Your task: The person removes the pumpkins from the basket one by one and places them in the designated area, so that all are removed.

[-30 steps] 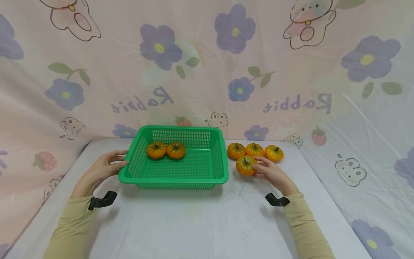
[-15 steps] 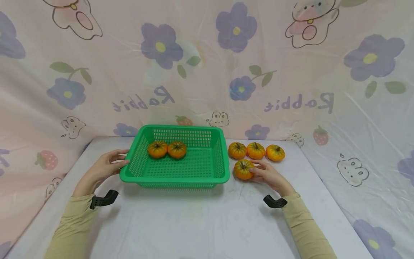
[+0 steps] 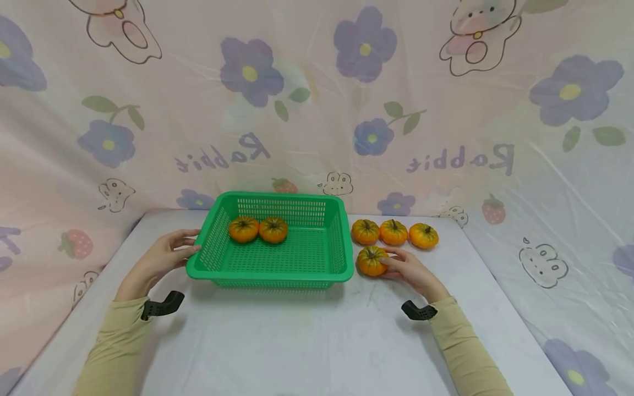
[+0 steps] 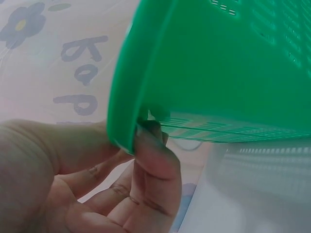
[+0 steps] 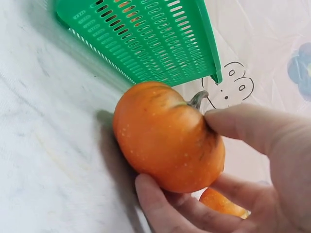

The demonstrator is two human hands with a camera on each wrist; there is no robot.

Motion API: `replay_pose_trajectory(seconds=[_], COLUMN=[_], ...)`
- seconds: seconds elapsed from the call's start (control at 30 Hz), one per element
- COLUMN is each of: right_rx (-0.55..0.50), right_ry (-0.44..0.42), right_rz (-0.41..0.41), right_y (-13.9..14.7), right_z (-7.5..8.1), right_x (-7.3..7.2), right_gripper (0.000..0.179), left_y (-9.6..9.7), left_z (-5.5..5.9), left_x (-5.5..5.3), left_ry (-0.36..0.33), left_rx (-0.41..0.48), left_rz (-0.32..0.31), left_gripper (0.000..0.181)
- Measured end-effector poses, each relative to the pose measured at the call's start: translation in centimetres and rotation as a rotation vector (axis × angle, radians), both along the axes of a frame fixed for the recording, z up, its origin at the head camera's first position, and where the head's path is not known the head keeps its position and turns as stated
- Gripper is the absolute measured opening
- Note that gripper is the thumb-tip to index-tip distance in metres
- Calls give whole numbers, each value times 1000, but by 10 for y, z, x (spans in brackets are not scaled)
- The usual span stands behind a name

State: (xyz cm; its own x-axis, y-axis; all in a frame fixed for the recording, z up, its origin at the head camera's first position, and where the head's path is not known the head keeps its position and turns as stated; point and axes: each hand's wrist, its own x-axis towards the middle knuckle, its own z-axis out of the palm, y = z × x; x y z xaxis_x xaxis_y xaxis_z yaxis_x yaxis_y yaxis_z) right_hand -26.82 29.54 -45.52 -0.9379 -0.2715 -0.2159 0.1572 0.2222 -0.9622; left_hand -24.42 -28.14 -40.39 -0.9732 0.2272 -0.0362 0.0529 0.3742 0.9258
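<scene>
My left hand (image 3: pixel 165 256) pinches the left rim of a green plastic basket (image 3: pixel 269 276), with the thumb on the outside and curled fingers under the edge in the left wrist view. Inside the basket, two small orange pumpkins (image 3: pixel 244 229) sit side by side toward the back left. To the right of the basket, my right hand (image 3: pixel 408 270) grips another small pumpkin (image 5: pixel 167 138) between thumb and fingers. Its stem points up in the head view, and its shadow falls on the table close beside it.
Three more pumpkins (image 3: pixel 393 232) stand in a row behind the held one, right of the basket. The white table (image 3: pixel 297 341) ends at a printed cloth backdrop (image 3: pixel 307 126) behind and at the sides. Each wrist wears a black camera mount (image 3: pixel 418 311).
The pumpkin in my right hand has moved left and nearer to me, away from the back row and closer to the basket. My left hand stays at the basket's rim.
</scene>
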Motion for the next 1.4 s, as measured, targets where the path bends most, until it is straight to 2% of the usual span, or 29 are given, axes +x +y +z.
replay_pose_trajectory(seconds=[0.43,0.77,1.1,1.4], right_rx=[71,116,157,167], right_ry=[9,-2,6,45], right_rz=[53,0,-4,37], right_y=[2,7,14,21], right_z=[2,4,14,35], right_x=[1,2,0,2], right_gripper=[57,53,52,51], left_y=[0,1,2,2], left_z=[0,-1,5,3], left_x=[1,3,-1,2], left_ry=[0,-1,0,-20], left_rx=[3,15,-10,-14], left_rz=[0,-2,4,14], left_gripper=[66,64,65,66])
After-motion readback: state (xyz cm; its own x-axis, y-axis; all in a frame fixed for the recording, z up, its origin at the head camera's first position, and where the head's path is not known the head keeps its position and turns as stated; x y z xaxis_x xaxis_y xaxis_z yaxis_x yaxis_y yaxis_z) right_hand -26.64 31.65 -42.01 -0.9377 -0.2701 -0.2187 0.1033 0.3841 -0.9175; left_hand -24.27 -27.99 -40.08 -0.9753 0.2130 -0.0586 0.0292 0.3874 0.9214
